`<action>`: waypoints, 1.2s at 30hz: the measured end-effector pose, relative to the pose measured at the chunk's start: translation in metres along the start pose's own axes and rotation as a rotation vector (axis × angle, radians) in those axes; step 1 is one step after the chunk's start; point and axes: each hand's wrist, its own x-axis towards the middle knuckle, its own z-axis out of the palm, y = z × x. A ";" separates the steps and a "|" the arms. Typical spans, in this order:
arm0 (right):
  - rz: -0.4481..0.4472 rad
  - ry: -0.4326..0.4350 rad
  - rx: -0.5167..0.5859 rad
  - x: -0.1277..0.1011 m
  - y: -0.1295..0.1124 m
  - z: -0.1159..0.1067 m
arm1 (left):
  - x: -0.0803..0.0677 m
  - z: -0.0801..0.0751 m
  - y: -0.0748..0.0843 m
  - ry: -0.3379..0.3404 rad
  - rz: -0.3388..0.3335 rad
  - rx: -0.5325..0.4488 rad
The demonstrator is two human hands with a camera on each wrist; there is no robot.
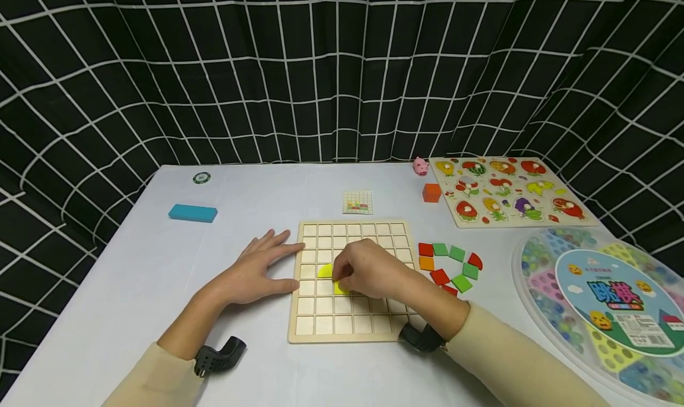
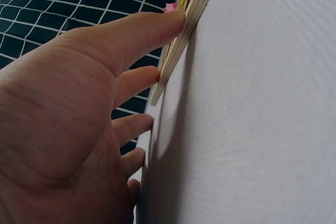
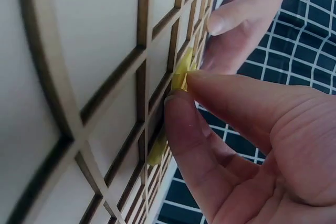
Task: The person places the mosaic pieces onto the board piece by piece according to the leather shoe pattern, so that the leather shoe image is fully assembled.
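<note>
Pinched in the right hand (image 1: 370, 269), a yellow piece (image 3: 180, 80) is at the grid board (image 1: 342, 337), where 1 rounded yellow piece (image 1: 324, 271) looks set; the spread left hand (image 1: 259, 270) touches the board's left edge. Coloured pieces (image 1: 456, 253) right of it look unplaced.

The person's left sleeve (image 1: 155, 376) and right sleeve (image 1: 515, 353) are the same plain beige, ending near the wrists. A black, bent left wrist camera (image 1: 220, 357) and a black right wrist camera (image 1: 421, 337) adjoin them; the left one's tiny marks may be holes.
</note>
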 end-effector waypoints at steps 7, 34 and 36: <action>-0.066 0.012 0.082 -0.007 0.012 -0.014 | 0.001 0.002 0.000 -0.002 0.002 -0.011; 0.167 0.021 0.110 -0.058 0.107 -0.080 | 0.000 0.002 0.000 0.010 0.002 -0.006; 0.172 0.018 0.084 -0.058 0.114 -0.077 | 0.000 0.002 -0.001 0.010 0.005 -0.010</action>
